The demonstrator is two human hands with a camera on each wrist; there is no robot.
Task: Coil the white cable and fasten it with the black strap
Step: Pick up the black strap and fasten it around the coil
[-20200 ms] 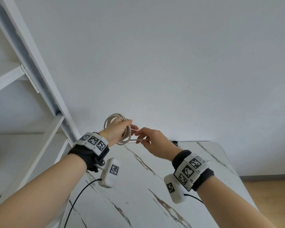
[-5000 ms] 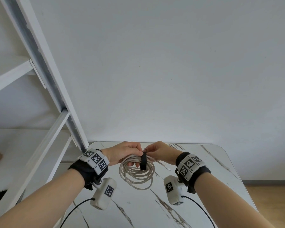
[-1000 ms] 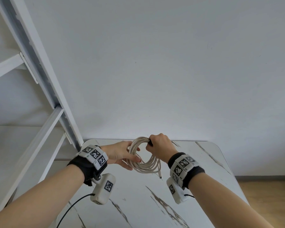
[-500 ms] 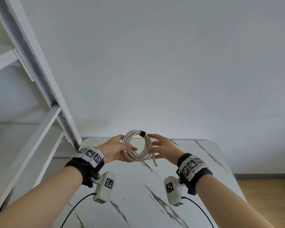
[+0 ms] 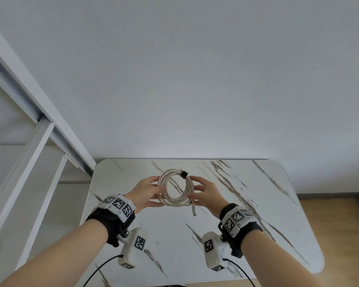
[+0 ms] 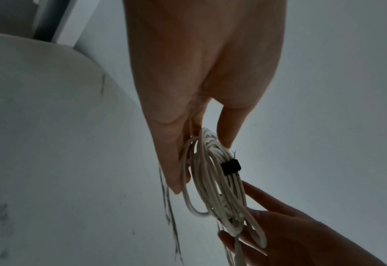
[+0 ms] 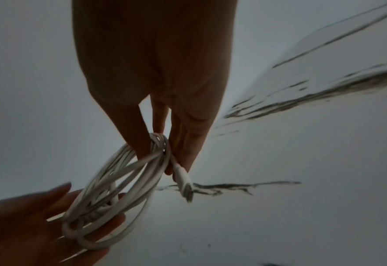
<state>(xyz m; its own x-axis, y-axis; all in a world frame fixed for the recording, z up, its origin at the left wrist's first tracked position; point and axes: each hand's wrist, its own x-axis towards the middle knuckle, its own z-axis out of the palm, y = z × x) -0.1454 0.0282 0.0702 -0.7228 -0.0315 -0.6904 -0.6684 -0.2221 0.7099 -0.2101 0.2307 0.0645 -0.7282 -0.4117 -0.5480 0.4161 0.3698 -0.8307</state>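
Both hands pinch the round white cable coil, black strap wrapped on.

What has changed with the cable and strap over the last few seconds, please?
Five seconds ago the hands were wrapping the strap on the cable. Then the right hand released its closed grip; now it and the left hand hold the coil between them, lower. The table is unchanged.

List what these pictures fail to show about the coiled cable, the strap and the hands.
- Black strap: too small in the head view to judge its closure; the right wrist view misses it.
- White cable: its second plug is not visible in any view.
- Left hand, right hand: the wrist views are dark, so fingertip contact with the coil is unclear.
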